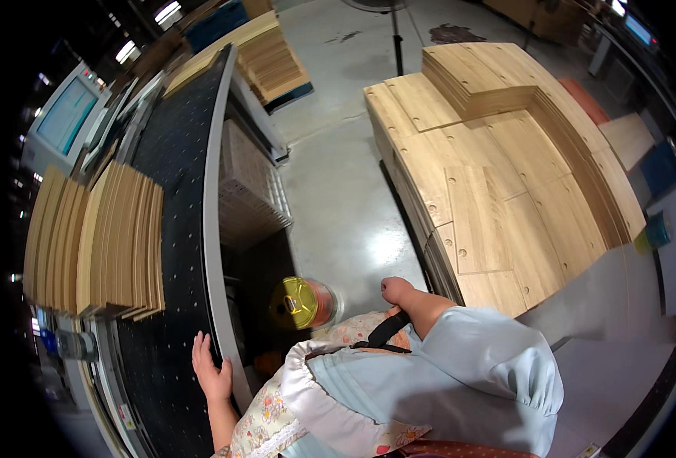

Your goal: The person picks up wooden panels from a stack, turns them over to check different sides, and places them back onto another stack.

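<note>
Hands are seen well apart from one another at the lower part of the view. The left hand (213,374) is laid flat, fingers spread, on the near edge of the black perforated desk (171,229), and nothing is clamped in it. The right hand (396,289) is closed into a loose fist over the concrete floor (338,191), and no object can be made out inside it. A stack of wooden panels (97,240) is stood on edge on the desk, up and to the left of the left hand and apart from it. A yellow-topped can (301,303) is seen below, between the two hands and nearer the right one, untouched. A large pile of flat wooden boards (498,183) is spread on the floor beyond the right hand, close to it but not touched.
</note>
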Tool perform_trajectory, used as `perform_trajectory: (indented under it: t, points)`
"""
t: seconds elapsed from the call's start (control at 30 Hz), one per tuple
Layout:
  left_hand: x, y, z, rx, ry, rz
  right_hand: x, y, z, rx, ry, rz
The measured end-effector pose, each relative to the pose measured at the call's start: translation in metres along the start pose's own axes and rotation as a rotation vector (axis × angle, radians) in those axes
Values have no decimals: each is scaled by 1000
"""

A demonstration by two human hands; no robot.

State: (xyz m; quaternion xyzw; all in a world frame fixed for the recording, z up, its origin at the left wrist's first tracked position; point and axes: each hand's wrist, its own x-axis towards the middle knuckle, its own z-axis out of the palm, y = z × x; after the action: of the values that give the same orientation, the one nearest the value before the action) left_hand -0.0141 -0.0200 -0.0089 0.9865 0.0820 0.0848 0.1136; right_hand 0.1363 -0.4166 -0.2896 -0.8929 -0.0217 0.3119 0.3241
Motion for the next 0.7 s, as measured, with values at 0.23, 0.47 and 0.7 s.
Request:
perform_trajectory:
  t: [0.23, 0.47, 0.7]
  points:
    - [6, 14, -5, 28, 64, 24, 53, 1, 22, -481, -92, -422]
    - [-52, 20, -14, -166, 7, -203, 68, -110, 14, 447, -118, -193]
    - [-146, 39, -38, -485, 413, -529, 61, -311, -56, 919, 11, -702]
